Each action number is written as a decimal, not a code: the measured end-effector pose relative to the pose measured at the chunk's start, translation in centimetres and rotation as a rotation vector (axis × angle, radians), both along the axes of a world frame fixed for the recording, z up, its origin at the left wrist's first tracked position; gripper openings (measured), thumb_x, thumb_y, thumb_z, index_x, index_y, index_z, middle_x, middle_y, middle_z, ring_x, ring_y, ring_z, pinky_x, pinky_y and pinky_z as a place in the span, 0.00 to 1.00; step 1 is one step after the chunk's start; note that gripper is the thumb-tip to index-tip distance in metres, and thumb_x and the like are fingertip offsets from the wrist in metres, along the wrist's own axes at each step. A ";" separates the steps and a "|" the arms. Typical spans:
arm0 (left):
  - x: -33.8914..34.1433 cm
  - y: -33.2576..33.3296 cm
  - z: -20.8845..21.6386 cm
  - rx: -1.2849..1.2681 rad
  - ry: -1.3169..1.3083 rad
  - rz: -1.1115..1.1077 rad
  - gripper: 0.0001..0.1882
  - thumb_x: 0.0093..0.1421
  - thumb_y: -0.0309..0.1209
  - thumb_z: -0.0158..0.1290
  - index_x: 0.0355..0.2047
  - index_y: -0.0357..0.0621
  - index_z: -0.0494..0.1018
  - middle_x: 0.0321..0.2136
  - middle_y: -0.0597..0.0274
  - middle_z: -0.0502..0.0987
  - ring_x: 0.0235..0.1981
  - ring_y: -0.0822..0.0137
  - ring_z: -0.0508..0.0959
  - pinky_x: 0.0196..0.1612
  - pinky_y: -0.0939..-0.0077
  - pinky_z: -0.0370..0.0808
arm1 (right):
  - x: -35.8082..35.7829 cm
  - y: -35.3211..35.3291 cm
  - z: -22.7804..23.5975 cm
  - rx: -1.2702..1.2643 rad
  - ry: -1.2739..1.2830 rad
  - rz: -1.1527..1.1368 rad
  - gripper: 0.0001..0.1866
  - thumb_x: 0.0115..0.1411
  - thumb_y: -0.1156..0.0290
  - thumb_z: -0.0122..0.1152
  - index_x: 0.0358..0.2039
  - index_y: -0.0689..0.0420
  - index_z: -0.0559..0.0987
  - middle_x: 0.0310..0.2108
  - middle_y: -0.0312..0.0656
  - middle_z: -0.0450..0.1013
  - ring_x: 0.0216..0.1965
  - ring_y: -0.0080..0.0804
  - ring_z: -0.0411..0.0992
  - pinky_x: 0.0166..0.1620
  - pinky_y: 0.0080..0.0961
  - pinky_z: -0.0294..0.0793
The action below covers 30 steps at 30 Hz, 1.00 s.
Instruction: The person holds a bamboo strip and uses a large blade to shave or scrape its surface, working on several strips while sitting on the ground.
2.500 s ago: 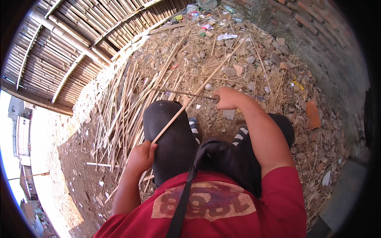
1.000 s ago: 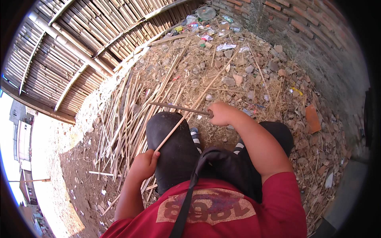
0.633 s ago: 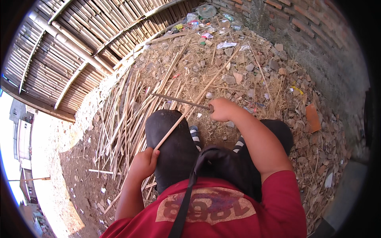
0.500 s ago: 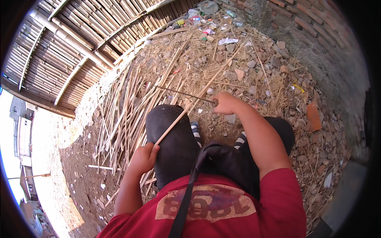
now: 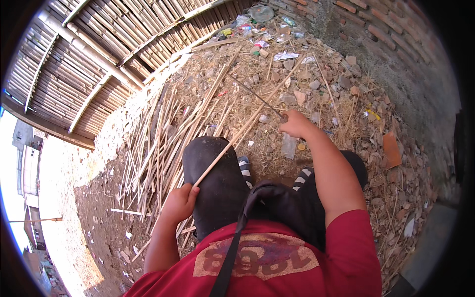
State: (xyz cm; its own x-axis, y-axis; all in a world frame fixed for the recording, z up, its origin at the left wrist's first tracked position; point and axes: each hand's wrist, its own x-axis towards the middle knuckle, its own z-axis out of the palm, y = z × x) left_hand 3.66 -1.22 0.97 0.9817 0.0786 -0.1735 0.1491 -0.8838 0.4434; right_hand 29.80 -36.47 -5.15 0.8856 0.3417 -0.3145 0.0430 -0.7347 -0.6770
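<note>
Grips long, pale wooden stick point(image 5: 222, 154) in left hand point(image 5: 180, 202) across black-trousered left knee point(image 5: 202, 151), seemingly for steadiness, and clasps slim dark metal blade point(image 5: 253, 93) in right hand point(image 5: 295, 123) beyond knee.

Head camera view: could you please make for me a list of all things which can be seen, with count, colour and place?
long stick: one, pale tan, diagonal through the centre
thin blade: one, dark, upper centre
loose sticks: many, pale tan, ground at left centre
bamboo panel: one, brown, upper left
brick wall: one, grey and reddish, upper right
flat piece: one, orange, ground at right
litter: several, mixed colours, ground at top centre
stones: many, grey and brown, across the ground
footwear: two, dark with white stripes, below centre
trousers: black, lower centre
strap: one, black, over the shirt
shirt: one, red, bottom
left hand: one, bare, holding the stick
right hand: one, bare, holding the blade
</note>
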 end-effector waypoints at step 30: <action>-2.4 -2.8 0.6 0.130 -0.059 0.141 0.19 0.71 0.44 0.48 0.31 0.39 0.69 0.21 0.39 0.76 0.28 0.32 0.77 0.30 0.41 0.69 | -3.5 2.0 4.4 -0.067 -0.234 0.348 0.20 0.49 0.55 0.72 0.37 0.56 0.82 0.31 0.48 0.79 0.38 0.48 0.79 0.40 0.42 0.76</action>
